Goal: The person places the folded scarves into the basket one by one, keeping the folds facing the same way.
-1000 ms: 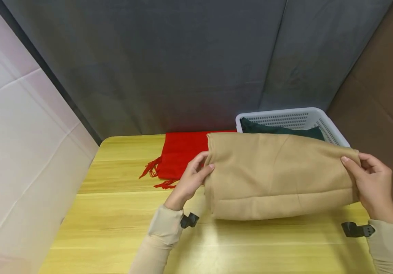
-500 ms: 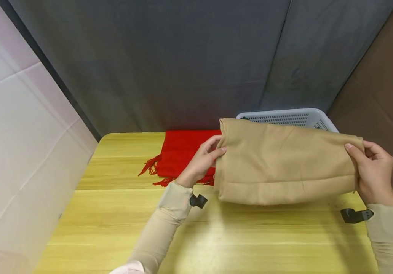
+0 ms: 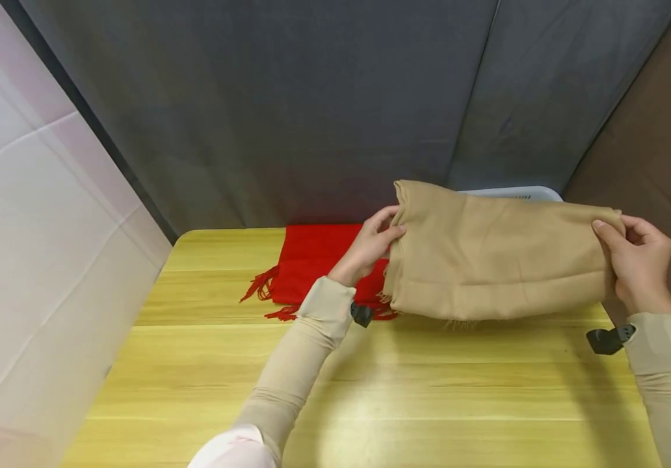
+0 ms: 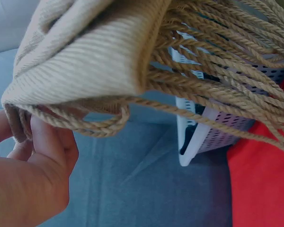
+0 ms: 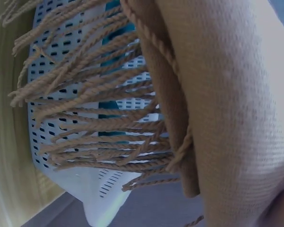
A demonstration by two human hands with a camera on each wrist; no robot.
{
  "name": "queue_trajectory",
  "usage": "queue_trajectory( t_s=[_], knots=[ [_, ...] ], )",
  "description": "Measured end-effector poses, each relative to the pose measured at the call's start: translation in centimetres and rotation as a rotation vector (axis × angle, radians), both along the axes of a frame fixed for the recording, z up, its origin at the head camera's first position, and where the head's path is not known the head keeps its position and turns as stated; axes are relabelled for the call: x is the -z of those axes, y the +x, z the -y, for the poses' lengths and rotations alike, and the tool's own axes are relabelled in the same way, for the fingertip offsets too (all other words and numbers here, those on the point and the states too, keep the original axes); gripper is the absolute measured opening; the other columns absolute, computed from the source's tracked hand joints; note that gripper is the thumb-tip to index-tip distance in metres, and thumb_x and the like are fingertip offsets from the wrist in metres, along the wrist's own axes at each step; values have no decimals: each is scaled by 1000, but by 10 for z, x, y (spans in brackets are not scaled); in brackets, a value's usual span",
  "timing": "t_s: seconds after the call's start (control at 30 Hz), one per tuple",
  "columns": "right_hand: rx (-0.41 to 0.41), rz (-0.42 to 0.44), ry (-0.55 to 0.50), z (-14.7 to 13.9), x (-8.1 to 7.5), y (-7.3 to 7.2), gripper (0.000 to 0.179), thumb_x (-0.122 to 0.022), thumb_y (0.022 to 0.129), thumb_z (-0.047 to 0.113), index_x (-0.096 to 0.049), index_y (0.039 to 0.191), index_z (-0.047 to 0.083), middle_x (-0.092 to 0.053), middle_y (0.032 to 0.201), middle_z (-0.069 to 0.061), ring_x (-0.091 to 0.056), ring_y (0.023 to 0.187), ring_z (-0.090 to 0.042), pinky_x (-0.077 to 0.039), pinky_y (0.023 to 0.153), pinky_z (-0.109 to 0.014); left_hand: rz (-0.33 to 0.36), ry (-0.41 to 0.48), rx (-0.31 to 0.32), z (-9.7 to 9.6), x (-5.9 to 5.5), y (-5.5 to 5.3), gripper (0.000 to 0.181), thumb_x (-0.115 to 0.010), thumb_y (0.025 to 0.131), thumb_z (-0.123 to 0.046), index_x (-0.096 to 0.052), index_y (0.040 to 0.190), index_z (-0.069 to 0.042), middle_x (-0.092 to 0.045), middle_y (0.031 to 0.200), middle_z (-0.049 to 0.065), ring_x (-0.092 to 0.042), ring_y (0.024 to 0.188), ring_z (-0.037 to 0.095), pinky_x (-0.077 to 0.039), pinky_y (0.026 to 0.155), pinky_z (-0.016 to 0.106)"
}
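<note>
A folded tan scarf (image 3: 505, 250) with twisted fringe hangs between my two hands above the table. My left hand (image 3: 370, 240) pinches its left edge, thumb in front and fingers behind. At the opposite end my right hand (image 3: 640, 260) grips the scarf the same way. In the left wrist view the cloth (image 4: 85, 61) trails long cords past the basket. The right wrist view has the fringe (image 5: 99, 118) dangling before the basket wall. Most of the white basket (image 3: 523, 193) is hidden behind the scarf in the head view.
A folded red scarf (image 3: 312, 260) with fringe lies at the back of the yellow wooden table (image 3: 207, 370), left of the basket. Dark green cloth (image 5: 111, 118) shows through the basket. Grey fabric (image 3: 283, 117) stands behind the table, with a brown panel (image 3: 651, 130) at the right.
Both hands have carried the tan scarf away from me, toward the back; the left hand has also shifted right. The scarf now covers most of the basket and its fringe shows underneath.
</note>
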State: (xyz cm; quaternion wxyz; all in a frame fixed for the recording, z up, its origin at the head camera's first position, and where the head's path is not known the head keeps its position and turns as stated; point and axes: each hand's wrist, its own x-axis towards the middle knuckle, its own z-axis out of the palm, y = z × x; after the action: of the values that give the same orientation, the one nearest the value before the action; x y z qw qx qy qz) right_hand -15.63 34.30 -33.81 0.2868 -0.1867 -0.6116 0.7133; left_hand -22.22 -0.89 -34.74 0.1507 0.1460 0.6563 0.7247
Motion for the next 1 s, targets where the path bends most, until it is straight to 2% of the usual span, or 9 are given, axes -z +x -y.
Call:
queue_trajectory(
  t_s=[0.13, 0.23, 0.43, 0.5, 0.6, 0.7, 0.77, 0.87, 1.0],
  knots=[
    [-16, 11, 64, -3, -4, -7, 17, -76, 67, 9, -69, 82, 11, -59, 71, 4, -52, 55, -3, -41, 47, -11, -1, -38, -27, -10, 1, -10, 34, -49, 90, -7, -47, 124, -12, -49, 91, 5, -58, 70, 15, -52, 59, 35],
    [-45, 34, 107, -7, -5, -11, 16, -75, 68, 10, -69, 81, 14, -59, 71, 8, -51, 57, -2, -40, 48, -10, -31, -87, -49, -18, 4, -15, 33, -49, 90, -6, -48, 123, -9, -46, 86, 4, -56, 63, 13, -51, 53, 32],
    [-59, 140, 331, -15, -2, -24, 15, -72, 73, 14, -67, 78, 27, -56, 67, 18, -48, 60, 3, -38, 50, -8, -66, -151, -96, -33, 11, -22, 34, -48, 89, -3, -48, 123, -6, -43, 82, 3, -52, 55, 10, -46, 45, 24],
    [-47, 153, 365, -16, 0, -29, 16, -71, 74, 14, -66, 77, 29, -56, 66, 20, -48, 60, 4, -38, 51, -7, -61, -155, -104, -37, 12, -25, 35, -48, 89, -2, -48, 124, -6, -44, 82, 4, -51, 54, 10, -46, 45, 24],
    [-36, 161, 352, -16, 3, -35, 18, -71, 74, 13, -65, 74, 30, -56, 64, 21, -48, 58, 5, -38, 50, -7, 35, -99, -91, -42, 15, -31, 35, -49, 89, -3, -48, 124, -9, -45, 81, 4, -48, 51, 9, -44, 44, 23],
    [-37, 175, 336, -14, 6, -38, 19, -70, 74, 14, -64, 72, 31, -55, 64, 22, -47, 57, 6, -37, 50, -7, 184, -21, -92, -42, 17, -35, 37, -49, 89, -4, -48, 125, -12, -46, 77, 2, -39, 44, 8, -35, 39, 21],
    [-37, 184, 334, -14, 10, -41, 19, -70, 75, 14, -63, 71, 32, -55, 65, 23, -47, 58, 6, -37, 51, -7, 258, 23, -103, -42, 23, -39, 37, -50, 89, -5, -47, 126, -13, -46, 73, 1, -31, 41, 9, -29, 37, 20],
    [-24, 190, 351, -14, 16, -46, 20, -69, 75, 15, -62, 71, 33, -54, 67, 24, -47, 62, 6, -38, 53, -6, 308, 54, -113, -42, 30, -40, 39, -50, 89, -6, -46, 127, -14, -47, 71, 1, -30, 41, 8, -27, 35, 18],
    [8, 204, 389, -17, 26, -50, 20, -69, 75, 15, -61, 70, 33, -53, 68, 26, -47, 66, 5, -37, 56, -6, 321, 65, -96, -46, 40, -41, 39, -49, 90, -4, -45, 127, -14, -47, 75, 1, -29, 41, 8, -26, 36, 18]
  ],
)
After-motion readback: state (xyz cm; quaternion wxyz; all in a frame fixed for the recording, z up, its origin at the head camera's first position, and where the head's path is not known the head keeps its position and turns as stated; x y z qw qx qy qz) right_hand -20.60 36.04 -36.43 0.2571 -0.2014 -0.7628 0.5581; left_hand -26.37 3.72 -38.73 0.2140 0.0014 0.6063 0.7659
